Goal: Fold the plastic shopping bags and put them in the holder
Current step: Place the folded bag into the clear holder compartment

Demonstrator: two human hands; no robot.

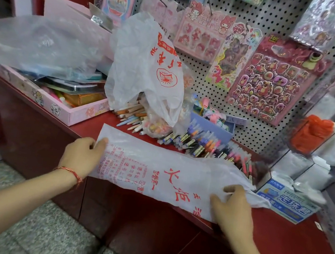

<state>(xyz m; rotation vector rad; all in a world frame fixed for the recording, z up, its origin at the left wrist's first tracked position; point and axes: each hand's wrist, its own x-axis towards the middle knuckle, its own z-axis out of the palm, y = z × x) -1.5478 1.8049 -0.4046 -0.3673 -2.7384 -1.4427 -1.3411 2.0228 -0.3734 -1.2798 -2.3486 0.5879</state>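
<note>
Two white plastic bags with red print are in view. One, the flat bag point(156, 168), lies stretched lengthwise along the near edge of the red desk point(275, 239), with part of its near side overhanging that edge. Both hands are on it. The left hand point(85, 154) holds its left end, thumb on top and the fingers point(84, 140) curled round the edge, so they pinch the plastic. The right hand point(232, 209) rests near the bunched right end, its fingers point(233, 189) bent and gathering a fold of the bag. One red string bracelet point(69, 172) circles the left wrist. The second white bag point(147, 66) stands puffed up behind the first, touching one heap of pencils point(131, 119). To the right of the pencils lies one spread of pens point(202, 144), with one blue box point(212, 124) behind it. One large clear bag point(34, 43) slumps at the left over one pink tray point(57, 105) of stationery. At the right, one orange bag point(312, 134) sits crumpled inside a clear box point(309, 155), well apart from the flat bag. One blue-and-white carton point(287, 204) lies just beside the flat bag's right end. At least three sticker sheets point(272, 81) hang on the pegboard point(246, 138).
</note>
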